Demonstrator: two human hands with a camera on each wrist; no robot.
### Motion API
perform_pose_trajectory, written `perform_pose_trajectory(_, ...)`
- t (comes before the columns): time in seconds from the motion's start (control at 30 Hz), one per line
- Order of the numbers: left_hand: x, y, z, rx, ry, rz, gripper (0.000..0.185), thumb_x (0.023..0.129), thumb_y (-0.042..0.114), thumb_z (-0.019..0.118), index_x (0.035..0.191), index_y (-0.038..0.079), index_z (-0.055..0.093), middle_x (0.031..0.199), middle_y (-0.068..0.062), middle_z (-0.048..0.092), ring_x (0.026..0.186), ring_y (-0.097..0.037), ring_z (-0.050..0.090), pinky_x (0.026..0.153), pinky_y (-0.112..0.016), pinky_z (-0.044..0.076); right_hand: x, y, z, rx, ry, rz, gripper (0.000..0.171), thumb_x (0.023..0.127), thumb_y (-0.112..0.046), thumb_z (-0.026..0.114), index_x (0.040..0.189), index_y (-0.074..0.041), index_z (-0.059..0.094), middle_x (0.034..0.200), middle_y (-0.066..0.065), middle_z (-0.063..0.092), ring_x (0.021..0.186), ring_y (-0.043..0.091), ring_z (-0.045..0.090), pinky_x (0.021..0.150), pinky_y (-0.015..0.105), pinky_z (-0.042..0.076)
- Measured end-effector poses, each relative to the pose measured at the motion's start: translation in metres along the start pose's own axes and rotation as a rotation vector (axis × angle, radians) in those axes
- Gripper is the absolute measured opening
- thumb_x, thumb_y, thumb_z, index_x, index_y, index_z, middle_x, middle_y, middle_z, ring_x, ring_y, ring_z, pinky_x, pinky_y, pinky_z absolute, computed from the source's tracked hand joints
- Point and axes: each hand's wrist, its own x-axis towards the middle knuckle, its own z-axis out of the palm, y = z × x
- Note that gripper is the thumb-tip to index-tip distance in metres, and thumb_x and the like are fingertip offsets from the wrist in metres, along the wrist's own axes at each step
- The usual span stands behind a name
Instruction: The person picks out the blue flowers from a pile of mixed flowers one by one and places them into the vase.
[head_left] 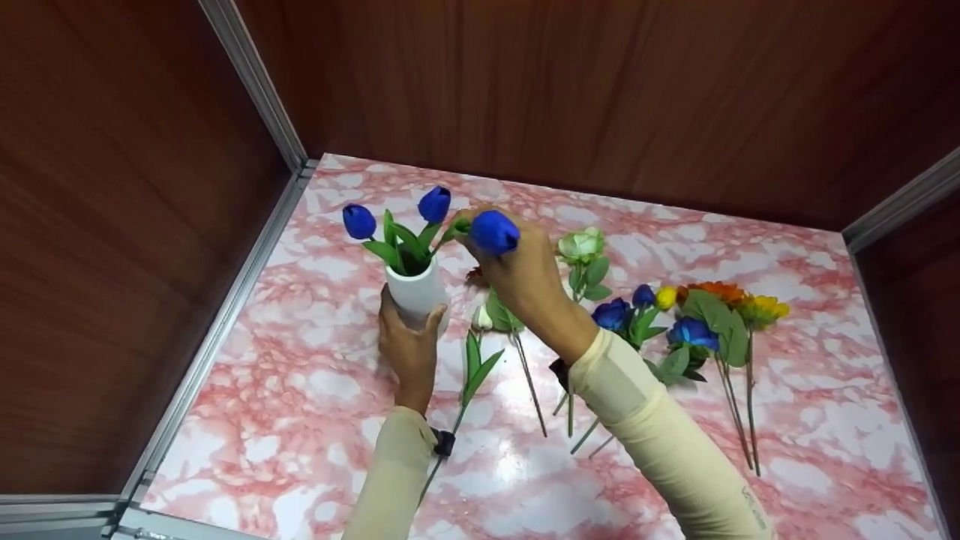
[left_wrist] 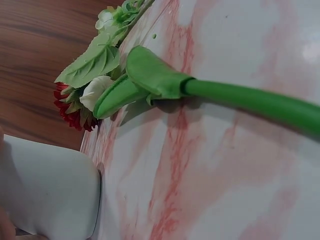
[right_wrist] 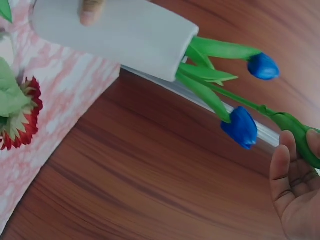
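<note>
A white vase [head_left: 416, 298] stands toward the left of the table, gripped around its body by my left hand [head_left: 409, 352]. Two blue tulips [head_left: 359, 222] with green leaves rise from its mouth. My right hand [head_left: 529, 277] pinches a third blue tulip [head_left: 495, 232] by its green leaf and stem just below the bloom. In the right wrist view, that tulip's stem [right_wrist: 240, 99] runs into the mouth of the vase. Its lower end is hidden inside. The left wrist view shows the lower part of the vase [left_wrist: 50, 185] on the table.
Beside the vase lie a white tulip [head_left: 482, 319] and a red flower [left_wrist: 75, 112]. Behind the right arm is a pale green rose [head_left: 581, 245]. Blue roses [head_left: 693, 333], an orange flower [head_left: 716, 291] and a yellow flower [head_left: 763, 309] lie at right. Wood panels [head_left: 480, 82] enclose the table.
</note>
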Motion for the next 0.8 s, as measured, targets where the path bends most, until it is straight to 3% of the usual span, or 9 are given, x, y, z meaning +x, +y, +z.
perform_pose_trajectory(0.13, -0.001, -0.002, 0.000, -0.030, 0.002, 0.026, 0.092, 0.069, 0.044, 0.084, 0.145, 0.013, 0.042, 0.132, -0.015, 0.055, 0.111, -0.033, 0.057, 0.089, -0.050, 0.045, 0.002, 0.005, 0.009, -0.033, -0.050, -0.015, 0.014, 0.090, -0.013, 0.068, 0.093, 0.001, 0.069, 0.075, 0.010, 0.068, 0.053, 0.015, 0.064, 0.052, 0.025, 0.052)
perform_pose_trajectory(0.33, -0.002, -0.002, -0.001, -0.058, -0.014, 0.029, 0.092, 0.071, 0.041, 0.084, 0.147, 0.014, 0.039, 0.134, -0.013, 0.053, 0.114, -0.029, 0.055, 0.092, -0.047, 0.043, 0.007, 0.015, 0.023, -0.172, -0.060, -0.115, 0.016, 0.090, -0.011, 0.067, 0.080, 0.001, 0.064, 0.064, 0.007, 0.059, 0.055, 0.019, 0.059, 0.054, 0.033, 0.048)
perform_pose_trajectory(0.57, -0.002, -0.001, 0.001, -0.022, 0.006, 0.069, 0.097, 0.065, 0.029, 0.087, 0.146, 0.009, 0.039, 0.132, -0.015, 0.055, 0.109, -0.029, 0.058, 0.087, -0.048, 0.047, 0.009, 0.025, 0.038, -0.265, -0.126, -0.058, 0.013, 0.091, -0.012, 0.066, 0.083, -0.001, 0.066, 0.075, 0.008, 0.067, 0.071, 0.022, 0.065, 0.063, 0.039, 0.051)
perform_pose_trajectory(0.8, -0.001, -0.003, 0.001, -0.021, 0.015, 0.088, 0.097, 0.067, 0.038, 0.086, 0.145, 0.006, 0.040, 0.133, -0.015, 0.054, 0.111, -0.031, 0.057, 0.088, -0.049, 0.046, 0.010, 0.037, 0.050, -0.339, -0.175, -0.025, 0.019, 0.093, -0.015, 0.064, 0.077, -0.005, 0.063, 0.070, 0.006, 0.064, 0.068, 0.021, 0.064, 0.060, 0.039, 0.050)
